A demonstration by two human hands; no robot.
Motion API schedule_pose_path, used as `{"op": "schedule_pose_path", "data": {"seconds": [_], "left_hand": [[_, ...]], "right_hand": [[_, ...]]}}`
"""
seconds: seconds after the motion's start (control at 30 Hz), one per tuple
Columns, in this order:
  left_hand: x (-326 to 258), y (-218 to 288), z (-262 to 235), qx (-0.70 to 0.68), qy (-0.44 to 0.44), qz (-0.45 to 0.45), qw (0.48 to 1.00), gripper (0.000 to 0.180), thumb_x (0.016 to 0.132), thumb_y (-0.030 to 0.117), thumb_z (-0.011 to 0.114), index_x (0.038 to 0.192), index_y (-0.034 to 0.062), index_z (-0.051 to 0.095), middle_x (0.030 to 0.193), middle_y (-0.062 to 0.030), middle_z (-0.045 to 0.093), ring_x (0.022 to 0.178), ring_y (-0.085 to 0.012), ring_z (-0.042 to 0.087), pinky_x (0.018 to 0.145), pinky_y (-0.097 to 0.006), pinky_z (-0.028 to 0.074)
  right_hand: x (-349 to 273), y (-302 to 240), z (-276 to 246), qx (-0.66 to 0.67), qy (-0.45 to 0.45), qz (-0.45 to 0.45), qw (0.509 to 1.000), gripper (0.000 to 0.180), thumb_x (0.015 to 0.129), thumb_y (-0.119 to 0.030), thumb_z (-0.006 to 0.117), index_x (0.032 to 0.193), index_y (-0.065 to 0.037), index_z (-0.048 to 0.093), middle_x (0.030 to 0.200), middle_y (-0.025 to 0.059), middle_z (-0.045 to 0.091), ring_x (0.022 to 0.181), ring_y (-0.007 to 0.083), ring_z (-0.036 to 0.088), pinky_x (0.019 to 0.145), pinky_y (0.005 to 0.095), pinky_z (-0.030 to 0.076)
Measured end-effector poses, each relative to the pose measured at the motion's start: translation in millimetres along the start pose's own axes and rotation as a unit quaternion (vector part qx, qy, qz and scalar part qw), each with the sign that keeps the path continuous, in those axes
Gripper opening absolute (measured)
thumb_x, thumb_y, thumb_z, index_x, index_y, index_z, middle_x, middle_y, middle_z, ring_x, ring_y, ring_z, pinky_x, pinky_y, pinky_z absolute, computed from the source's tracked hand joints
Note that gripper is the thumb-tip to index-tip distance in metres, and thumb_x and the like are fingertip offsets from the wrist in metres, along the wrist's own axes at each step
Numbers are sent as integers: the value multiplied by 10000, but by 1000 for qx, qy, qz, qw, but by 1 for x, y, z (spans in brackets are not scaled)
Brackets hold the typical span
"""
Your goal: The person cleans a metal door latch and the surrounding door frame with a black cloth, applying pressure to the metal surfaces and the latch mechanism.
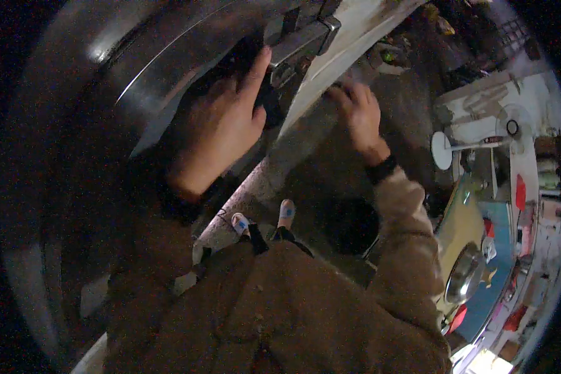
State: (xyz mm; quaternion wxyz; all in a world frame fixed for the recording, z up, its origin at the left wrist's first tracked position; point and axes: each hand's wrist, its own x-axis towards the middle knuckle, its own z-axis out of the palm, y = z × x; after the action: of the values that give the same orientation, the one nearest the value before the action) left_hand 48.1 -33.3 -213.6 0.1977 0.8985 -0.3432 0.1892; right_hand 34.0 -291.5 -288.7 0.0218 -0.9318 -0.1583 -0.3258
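No lettering can be read — dim view
Marks on the white fan (441, 151) — too small to make out.

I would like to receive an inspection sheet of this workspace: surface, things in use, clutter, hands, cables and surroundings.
Surface: dull metal panel, dimly lit.
Things in use: metal bar, handle-like.
Clutter: mixed items at upper right, mostly too dark to name.
Hands: left hand at the bar's end, contact unclear; right hand apart from the bar, any held item unclear.
Cables: nothing seen.
Surroundings: yellowish tabletop and round metal vessel, right.
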Motion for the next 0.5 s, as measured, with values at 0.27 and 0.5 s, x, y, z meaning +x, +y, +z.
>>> {"op": "schedule_pose_path", "data": {"seconds": [0.27, 0.5], "left_hand": [[-2, 2, 1, 1, 8, -16, 1000, 776, 699, 136, 610, 1377, 181, 235, 928, -191, 566, 804, -361, 562, 698, -448, 479], [1, 7, 2, -25, -57, -97, 993, 814, 684, 115, 649, 1383, 209, 244, 1201, -211, 497, 1041, -400, 504, 885, -437, 424]], "right_hand": [[43, -24, -33, 196, 99, -26, 975, 292, 692, -129, 624, 983, -115, 604, 999, 104, 586, 905, 312, 556, 775, 378, 466], [80, -20, -39, 173, 31, -122, 977, 315, 651, 14, 648, 942, -106, 629, 972, 103, 593, 888, 295, 577, 764, 339, 477]]}}
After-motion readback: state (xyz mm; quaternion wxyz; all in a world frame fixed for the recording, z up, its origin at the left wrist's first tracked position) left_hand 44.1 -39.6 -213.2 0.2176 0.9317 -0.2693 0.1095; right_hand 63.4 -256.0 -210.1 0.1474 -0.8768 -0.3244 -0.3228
